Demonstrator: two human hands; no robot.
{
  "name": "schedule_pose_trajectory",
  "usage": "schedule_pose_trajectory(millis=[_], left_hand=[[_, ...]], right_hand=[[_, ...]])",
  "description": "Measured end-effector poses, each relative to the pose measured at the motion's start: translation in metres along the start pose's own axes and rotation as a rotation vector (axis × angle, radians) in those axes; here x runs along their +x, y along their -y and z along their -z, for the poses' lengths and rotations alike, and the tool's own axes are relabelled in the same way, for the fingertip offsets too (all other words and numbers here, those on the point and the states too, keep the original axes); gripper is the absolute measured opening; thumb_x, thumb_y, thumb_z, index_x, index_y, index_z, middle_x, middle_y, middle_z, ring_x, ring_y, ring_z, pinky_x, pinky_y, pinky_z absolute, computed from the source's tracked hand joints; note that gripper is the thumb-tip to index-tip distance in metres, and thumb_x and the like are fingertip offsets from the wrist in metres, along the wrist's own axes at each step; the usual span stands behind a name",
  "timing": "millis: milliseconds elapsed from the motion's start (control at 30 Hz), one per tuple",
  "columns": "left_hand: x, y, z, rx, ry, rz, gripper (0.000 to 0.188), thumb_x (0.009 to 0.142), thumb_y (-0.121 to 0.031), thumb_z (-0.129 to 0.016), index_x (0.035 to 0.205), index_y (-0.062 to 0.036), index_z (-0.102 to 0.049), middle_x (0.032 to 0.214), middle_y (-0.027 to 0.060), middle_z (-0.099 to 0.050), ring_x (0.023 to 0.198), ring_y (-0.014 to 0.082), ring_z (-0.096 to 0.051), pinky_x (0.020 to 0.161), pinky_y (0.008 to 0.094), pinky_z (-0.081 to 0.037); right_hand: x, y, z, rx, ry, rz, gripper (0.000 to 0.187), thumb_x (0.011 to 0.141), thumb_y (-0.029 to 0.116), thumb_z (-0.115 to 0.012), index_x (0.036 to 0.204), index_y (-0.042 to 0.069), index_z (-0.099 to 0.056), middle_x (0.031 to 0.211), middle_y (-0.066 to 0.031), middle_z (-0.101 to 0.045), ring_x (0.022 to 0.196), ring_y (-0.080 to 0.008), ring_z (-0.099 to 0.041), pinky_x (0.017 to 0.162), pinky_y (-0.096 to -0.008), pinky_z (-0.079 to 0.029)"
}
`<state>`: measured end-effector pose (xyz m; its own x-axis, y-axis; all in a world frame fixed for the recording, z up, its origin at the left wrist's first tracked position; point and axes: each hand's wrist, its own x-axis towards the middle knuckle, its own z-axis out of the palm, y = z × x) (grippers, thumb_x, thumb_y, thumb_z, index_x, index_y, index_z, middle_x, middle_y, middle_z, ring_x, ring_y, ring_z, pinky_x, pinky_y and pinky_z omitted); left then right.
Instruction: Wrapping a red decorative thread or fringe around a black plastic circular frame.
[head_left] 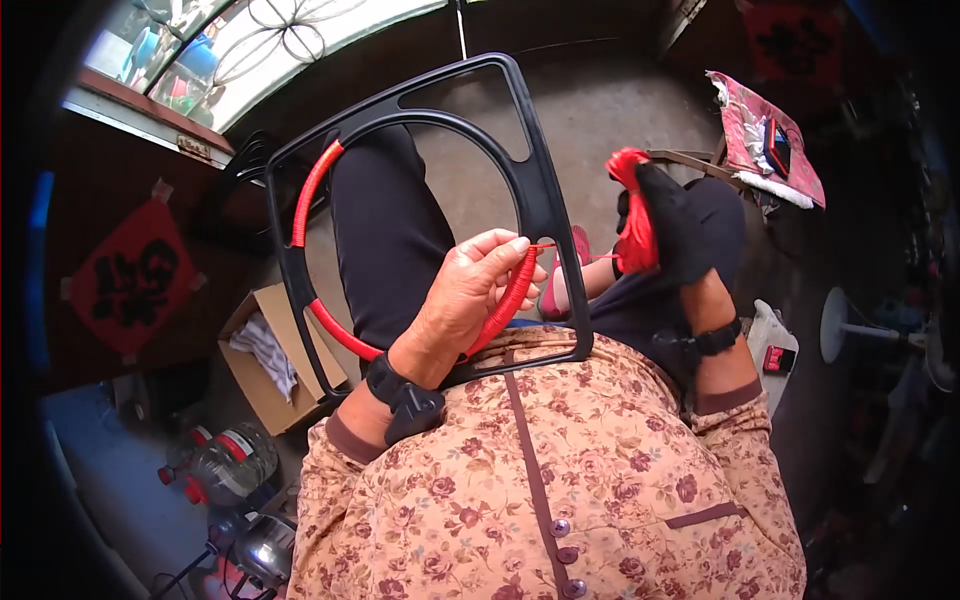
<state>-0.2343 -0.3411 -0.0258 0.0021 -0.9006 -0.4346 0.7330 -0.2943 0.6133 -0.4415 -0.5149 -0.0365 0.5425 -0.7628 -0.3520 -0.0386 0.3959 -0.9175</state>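
Observation:
A black plastic frame [545, 190], square outside with a round ring inside, rests on my lap and tilts away from me. Red cord [318, 190] is wound tightly round parts of the ring, while its upper stretch shows bare black. My left hand [465, 280], without a glove, pinches the ring's wound right side, thumb on the last turns. From there a thin red strand runs right, past the frame's side bar, to a hank of red cord [636, 225]. My right hand [675, 225], in a black glove, grips that hank off to the right of the frame.
A cardboard box [270, 385] with striped cloth stands at the left, above clear plastic bottles [235, 460]. On the right, a stool with a pink cover [750, 140] carries a phone-like device [776, 147]. A white fan-like object [835, 325] stands at the far right.

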Motion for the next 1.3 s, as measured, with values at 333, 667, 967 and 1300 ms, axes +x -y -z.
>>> schedule_pose_trajectory(millis=[333, 667, 967, 1300], left_hand=[[0.001, 0.004, -0.009, 0.223, 0.02, 0.031, 0.027, 0.099, -0.024, -0.055, 0.105, 0.0002, -0.063, 0.077, 0.0097, -0.067, 0.06, 0.0122, -0.064, 0.054, 0.0219, -0.054], [-0.006, -0.006, -0.013, 0.407, 0.036, 0.011, 0.031, 0.099, -0.026, -0.053, 0.105, 0.002, -0.065, 0.072, 0.0077, -0.066, 0.058, 0.0092, -0.062, 0.053, 0.0209, -0.051], [-0.015, -0.036, -0.009, 0.583, 0.085, 0.051, 0.026, 0.096, -0.023, -0.06, 0.098, 0.0004, -0.07, 0.067, 0.0039, -0.064, 0.055, 0.0072, -0.058, 0.052, 0.0198, -0.048], [-0.038, -0.064, 0.014, 0.898, 0.306, 0.277, 0.024, 0.094, -0.019, -0.061, 0.095, 0.003, -0.069, 0.067, 0.0025, -0.064, 0.056, 0.0053, -0.056, 0.052, 0.02, -0.044]], right_hand=[[0.062, 0.022, -0.076, 0.146, 0.425, -0.009, 0.039, 0.09, 0.029, -0.065, 0.119, 0.004, -0.058, 0.098, -0.0065, -0.066, 0.086, -0.0145, -0.065, 0.076, -0.0298, -0.054], [0.053, 0.033, -0.098, -0.079, 0.117, 0.358, 0.037, 0.083, 0.011, -0.072, 0.119, 0.005, -0.062, 0.108, -0.0048, -0.064, 0.094, -0.0114, -0.061, 0.081, -0.0286, -0.052], [0.044, 0.097, -0.084, -0.117, 0.047, 0.951, 0.031, 0.084, 0.011, -0.074, 0.114, 0.004, -0.065, 0.099, -0.0017, -0.068, 0.091, -0.008, -0.062, 0.084, -0.0256, -0.049], [0.073, 0.112, -0.081, -0.458, 0.14, 0.865, 0.033, 0.091, 0.024, -0.067, 0.117, 0.005, -0.063, 0.097, -0.006, -0.069, 0.085, -0.0128, -0.066, 0.076, -0.027, -0.053]])
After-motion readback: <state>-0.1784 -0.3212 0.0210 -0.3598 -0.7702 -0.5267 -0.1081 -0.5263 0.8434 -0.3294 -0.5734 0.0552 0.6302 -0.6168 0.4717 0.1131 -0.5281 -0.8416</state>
